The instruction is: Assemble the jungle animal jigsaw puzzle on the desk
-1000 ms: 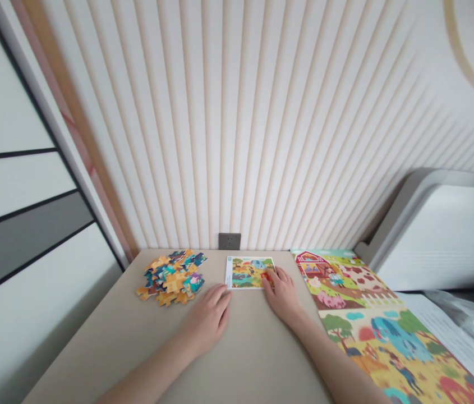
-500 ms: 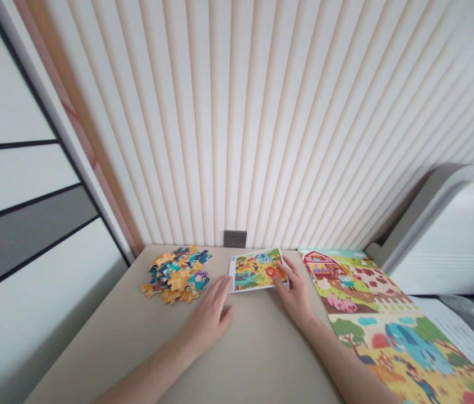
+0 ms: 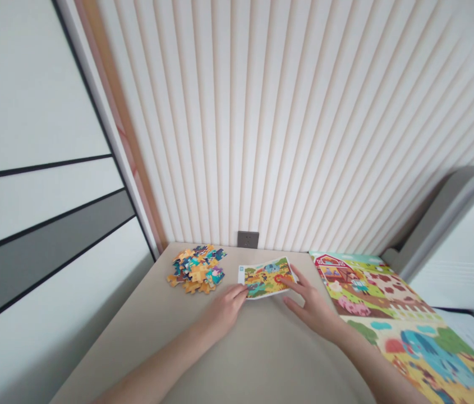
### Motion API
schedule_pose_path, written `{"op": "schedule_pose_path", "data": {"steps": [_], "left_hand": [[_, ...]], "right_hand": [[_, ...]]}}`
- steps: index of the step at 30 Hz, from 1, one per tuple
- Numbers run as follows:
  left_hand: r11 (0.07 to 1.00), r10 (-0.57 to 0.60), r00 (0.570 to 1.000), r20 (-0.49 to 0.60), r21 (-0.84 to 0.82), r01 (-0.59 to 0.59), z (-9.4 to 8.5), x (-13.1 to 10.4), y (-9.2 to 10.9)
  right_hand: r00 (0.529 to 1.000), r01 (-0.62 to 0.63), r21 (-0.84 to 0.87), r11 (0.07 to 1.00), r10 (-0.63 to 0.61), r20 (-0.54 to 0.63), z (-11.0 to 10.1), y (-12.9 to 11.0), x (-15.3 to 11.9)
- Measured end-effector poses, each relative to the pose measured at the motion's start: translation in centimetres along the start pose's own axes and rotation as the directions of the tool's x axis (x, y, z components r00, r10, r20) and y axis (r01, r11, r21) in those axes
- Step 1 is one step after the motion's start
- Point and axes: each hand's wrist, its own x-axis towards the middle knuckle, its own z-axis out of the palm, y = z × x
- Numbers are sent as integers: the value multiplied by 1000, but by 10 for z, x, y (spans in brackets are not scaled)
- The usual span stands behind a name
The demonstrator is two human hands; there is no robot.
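Observation:
A small picture card [image 3: 264, 279] with a white border shows a lion and other animals on yellow ground. It looks slightly bent, close to the back of the table. My left hand [image 3: 225, 310] pinches the lower left corner, thumb hidden from view. At the other side, my right hand [image 3: 310, 306] has its fingers spread, one lying over the lion and another along the right edge. Left of the card lies a heap of jigsaw pieces [image 3: 198, 270] in orange, teal and dark blue.
On the right of the beige table [image 3: 257, 359] lie a farm puzzle [image 3: 367, 286] and an elephant puzzle [image 3: 438, 353]. A socket [image 3: 248, 239] sits in the ribbed wall behind. A white, grey-edged panel [image 3: 464, 235] stands at the right.
My left fingers have closed on the card's lower left corner. My right hand has loosened, its thumb coming off the card. The view has turned slightly left.

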Motion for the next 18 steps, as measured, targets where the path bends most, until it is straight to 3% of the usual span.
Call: {"op": "schedule_pose_path", "data": {"steps": [4, 8, 14, 18], "left_hand": [[999, 39, 999, 20, -1, -39, -11, -4, 16], [999, 50, 997, -54, 6, -50, -20, -3, 28], [997, 80, 993, -87, -10, -82, -27, -2, 31], [992, 101, 981, -164, -56, -112, -27, -8, 29]], "right_hand": [[999, -41, 36, 999, 42, -26, -8, 12, -21], [1000, -15, 89, 996, 16, -11, -4, 18, -30], [999, 38, -56, 998, -39, -20, -6, 11, -36], [995, 86, -50, 995, -88, -37, -8, 7, -40]]}}
